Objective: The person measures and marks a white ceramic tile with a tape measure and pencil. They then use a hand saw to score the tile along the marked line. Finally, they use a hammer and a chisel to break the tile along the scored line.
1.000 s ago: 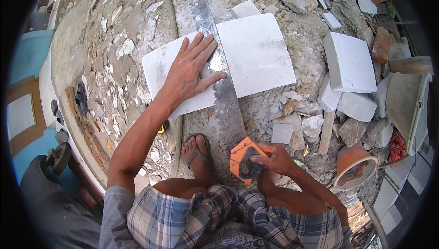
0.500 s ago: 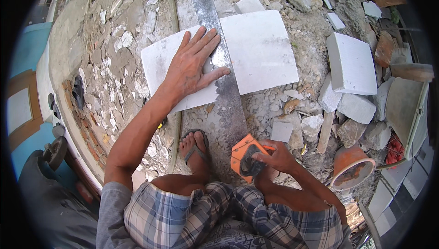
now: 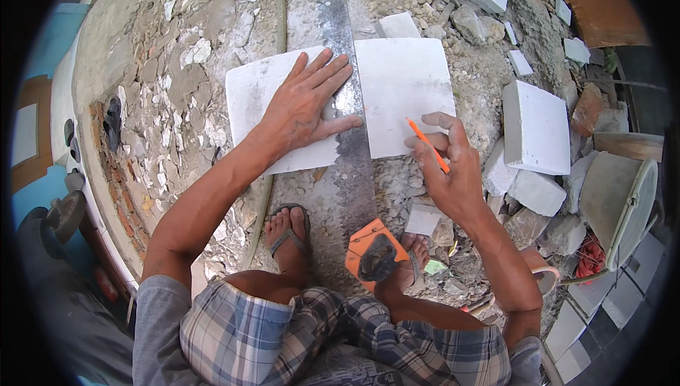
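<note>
Head-worn left fisheye — faces down, close: shorts (image 3: 241, 326) near, left hand (image 3: 301, 106), right hand (image 3: 457, 179) mid-view, rubble (image 3: 469, 25) far.

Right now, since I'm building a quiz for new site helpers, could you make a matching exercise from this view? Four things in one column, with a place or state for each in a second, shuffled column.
Things:
1. Saw
2. Pencil
3. Left hand
4. Hose

Place or state:
A. Palm down, arm stretched forward
B. Long and thin, passing left of the blade
C. Lying across a white block
D. Orange, held in the right hand

Pairs: 1-C, 2-D, 3-A, 4-B
</note>
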Demonstrator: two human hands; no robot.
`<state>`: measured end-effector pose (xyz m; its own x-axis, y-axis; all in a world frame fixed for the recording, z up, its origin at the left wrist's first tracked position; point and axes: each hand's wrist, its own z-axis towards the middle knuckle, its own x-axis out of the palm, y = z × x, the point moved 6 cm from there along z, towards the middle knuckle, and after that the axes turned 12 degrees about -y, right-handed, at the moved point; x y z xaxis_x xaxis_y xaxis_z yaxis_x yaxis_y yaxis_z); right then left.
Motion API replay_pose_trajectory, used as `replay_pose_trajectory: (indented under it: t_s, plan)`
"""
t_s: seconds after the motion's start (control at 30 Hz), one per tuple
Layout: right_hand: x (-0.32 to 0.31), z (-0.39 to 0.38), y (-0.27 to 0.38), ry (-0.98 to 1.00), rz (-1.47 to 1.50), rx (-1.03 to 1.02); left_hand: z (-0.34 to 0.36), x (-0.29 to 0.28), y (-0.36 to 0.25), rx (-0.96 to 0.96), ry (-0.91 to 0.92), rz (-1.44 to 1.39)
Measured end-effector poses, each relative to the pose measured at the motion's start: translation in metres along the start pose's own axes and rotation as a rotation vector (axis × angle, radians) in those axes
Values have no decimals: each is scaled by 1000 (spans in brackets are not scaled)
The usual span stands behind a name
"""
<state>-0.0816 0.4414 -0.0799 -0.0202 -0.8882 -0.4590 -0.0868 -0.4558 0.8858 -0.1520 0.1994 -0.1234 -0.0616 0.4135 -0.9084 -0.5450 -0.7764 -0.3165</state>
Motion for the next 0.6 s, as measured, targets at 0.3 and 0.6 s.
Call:
replay_pose_trajectory:
  t_s: [0.3,0.6]
  plan:
    - [57,82,-3,-46,-59,-132,2,-2,-3,23,-34,-41]
    - [58,82,0,-32,-81,-193,2,3,0,32,-22,-8]
